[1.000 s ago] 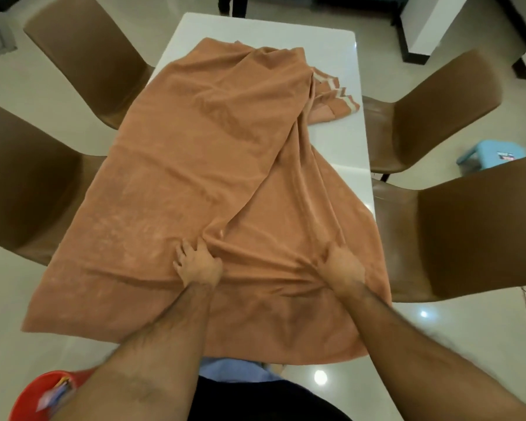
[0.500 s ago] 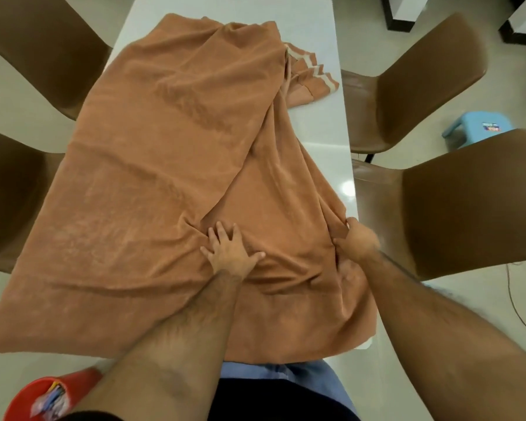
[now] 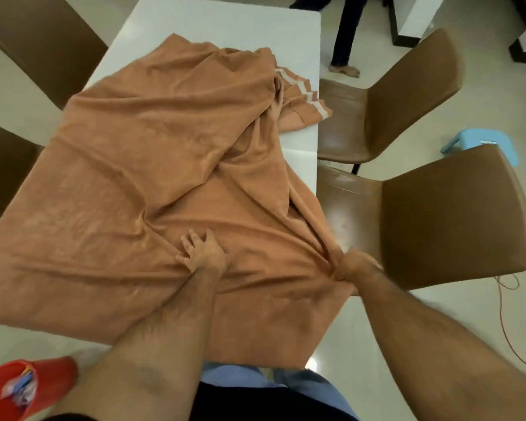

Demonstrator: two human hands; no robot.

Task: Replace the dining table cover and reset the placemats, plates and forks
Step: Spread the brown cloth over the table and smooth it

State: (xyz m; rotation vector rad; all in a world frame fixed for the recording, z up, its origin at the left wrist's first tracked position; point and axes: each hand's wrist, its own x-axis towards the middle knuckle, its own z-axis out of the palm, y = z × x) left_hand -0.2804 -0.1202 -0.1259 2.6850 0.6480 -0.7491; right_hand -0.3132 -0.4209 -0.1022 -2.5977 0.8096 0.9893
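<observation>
Since half a second ago my right hand (image 3: 354, 264) has pulled a bunch of the orange table cover (image 3: 140, 183) out past the right edge of the white table (image 3: 225, 22), over the seat of the nearest brown chair (image 3: 431, 214); it is clenched around that gathered cloth, and tight folds now run from my fist up toward the striped hem (image 3: 307, 98) bunched at the far right. My left hand (image 3: 202, 253) lies flat on the cover near the middle of the near end, fingers spread and pressing the cloth down. The cover lies rumpled across most of the table, its near edge hanging toward me. A second brown chair (image 3: 407, 95) stands further along the right side, a blue stool (image 3: 483, 141) behind it, and a red container (image 3: 22, 387) sits at my lower left. Someone's leg (image 3: 345, 34) stands beyond the table's far corner
</observation>
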